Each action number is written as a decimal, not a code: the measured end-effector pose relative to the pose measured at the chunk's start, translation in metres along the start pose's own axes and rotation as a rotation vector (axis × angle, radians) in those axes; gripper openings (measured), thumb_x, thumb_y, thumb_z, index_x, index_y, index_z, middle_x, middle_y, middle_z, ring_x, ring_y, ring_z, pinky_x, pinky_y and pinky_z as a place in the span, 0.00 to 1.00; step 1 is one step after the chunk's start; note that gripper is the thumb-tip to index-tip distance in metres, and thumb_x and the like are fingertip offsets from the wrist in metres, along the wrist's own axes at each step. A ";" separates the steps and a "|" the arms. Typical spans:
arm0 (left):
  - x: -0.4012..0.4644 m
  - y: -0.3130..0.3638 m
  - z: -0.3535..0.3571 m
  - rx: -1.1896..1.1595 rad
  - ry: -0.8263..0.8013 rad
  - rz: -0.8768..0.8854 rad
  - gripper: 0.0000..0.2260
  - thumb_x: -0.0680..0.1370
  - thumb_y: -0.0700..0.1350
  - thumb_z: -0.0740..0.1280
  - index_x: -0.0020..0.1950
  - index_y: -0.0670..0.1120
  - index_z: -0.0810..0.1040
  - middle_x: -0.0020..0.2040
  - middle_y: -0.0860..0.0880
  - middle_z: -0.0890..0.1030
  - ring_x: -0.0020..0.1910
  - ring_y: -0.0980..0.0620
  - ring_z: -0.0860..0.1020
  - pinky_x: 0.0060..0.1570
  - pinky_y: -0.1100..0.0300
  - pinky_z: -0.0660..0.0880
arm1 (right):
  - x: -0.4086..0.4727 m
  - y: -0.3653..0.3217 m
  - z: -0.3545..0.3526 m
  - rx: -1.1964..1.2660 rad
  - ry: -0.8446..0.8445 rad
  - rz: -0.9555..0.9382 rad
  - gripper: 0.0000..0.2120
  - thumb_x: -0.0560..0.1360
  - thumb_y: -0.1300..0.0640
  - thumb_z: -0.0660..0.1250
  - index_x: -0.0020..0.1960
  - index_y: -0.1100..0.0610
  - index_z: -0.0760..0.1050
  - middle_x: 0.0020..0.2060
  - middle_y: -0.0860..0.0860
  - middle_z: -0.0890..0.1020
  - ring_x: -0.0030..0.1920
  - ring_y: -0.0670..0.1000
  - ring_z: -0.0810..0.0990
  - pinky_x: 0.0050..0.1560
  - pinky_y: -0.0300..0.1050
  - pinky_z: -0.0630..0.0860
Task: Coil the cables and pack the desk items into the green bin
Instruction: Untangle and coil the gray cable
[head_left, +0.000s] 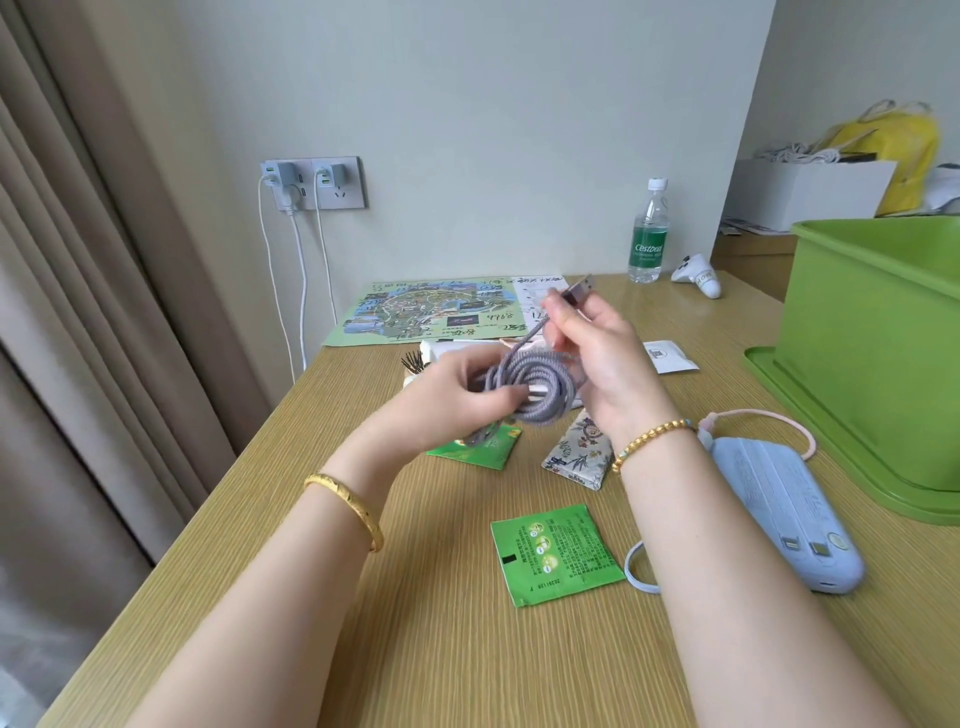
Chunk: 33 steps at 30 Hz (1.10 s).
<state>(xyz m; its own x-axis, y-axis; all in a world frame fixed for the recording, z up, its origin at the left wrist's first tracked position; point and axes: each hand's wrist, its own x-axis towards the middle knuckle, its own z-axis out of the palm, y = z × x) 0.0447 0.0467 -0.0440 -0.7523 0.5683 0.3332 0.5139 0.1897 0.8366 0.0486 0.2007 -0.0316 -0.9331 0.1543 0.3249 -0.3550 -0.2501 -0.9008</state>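
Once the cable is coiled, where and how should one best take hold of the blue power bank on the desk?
Grip the power bank across its narrow middle, from above. It lies flat, long and rounded, with free desk on both long sides. Avoid the pink strap at its far end.

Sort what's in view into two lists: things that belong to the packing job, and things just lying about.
Job:
- grey cable, coil in left hand, plug end in right hand
- green bin
- power bank
- green sachet
- patterned pouch
- map

Lying about:
- wall chargers
- yellow bag
- white box
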 end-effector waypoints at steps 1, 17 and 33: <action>0.000 0.001 -0.001 -0.111 0.034 0.010 0.07 0.76 0.36 0.65 0.46 0.48 0.74 0.33 0.57 0.79 0.30 0.60 0.75 0.32 0.69 0.73 | 0.001 0.001 -0.001 0.057 0.008 0.051 0.06 0.76 0.61 0.63 0.40 0.55 0.72 0.28 0.46 0.71 0.30 0.43 0.68 0.34 0.34 0.67; 0.013 -0.012 0.010 -0.557 0.646 -0.216 0.04 0.79 0.42 0.60 0.47 0.50 0.69 0.34 0.50 0.76 0.26 0.56 0.74 0.24 0.62 0.73 | -0.008 0.023 0.023 -0.335 -0.004 -0.068 0.09 0.76 0.56 0.63 0.47 0.42 0.77 0.24 0.44 0.73 0.24 0.42 0.70 0.26 0.35 0.69; 0.002 0.000 0.001 -0.642 0.323 -0.087 0.13 0.79 0.38 0.56 0.52 0.51 0.77 0.44 0.49 0.81 0.47 0.48 0.79 0.28 0.62 0.73 | -0.007 0.016 0.016 -0.117 -0.022 0.105 0.06 0.76 0.59 0.64 0.41 0.53 0.76 0.28 0.48 0.74 0.28 0.45 0.69 0.24 0.35 0.60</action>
<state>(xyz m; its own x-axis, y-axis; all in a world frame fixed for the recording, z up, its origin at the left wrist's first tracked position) 0.0433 0.0487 -0.0431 -0.9147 0.2889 0.2826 0.1778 -0.3403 0.9234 0.0485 0.1799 -0.0437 -0.9661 0.1123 0.2324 -0.2478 -0.1508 -0.9570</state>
